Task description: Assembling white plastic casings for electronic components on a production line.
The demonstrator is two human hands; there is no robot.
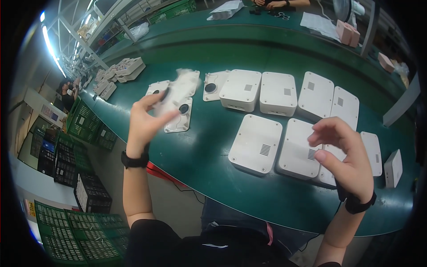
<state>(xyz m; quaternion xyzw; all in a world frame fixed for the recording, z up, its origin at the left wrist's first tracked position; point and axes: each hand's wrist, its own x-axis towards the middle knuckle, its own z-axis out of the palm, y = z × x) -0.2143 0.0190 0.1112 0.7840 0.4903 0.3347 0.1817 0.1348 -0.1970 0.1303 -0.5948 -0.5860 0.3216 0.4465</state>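
Note:
My left hand, a dark band at its wrist, grips a white plastic cover that is smeared by motion. It hangs over the left part of the table, above other white covers with round black speakers, such as the lower cover. My right hand, also banded, hovers over the white boxes at the right with fingers curved apart and nothing between them. Below it a white box with a slotted vent is partly hidden. To its left lies another box. A row of similar boxes stands behind.
The green table carries everything. White trays of small parts stand at its far left. Green crates and black crates are on the floor at left. Across a second bench, another person's hands work near a white bag.

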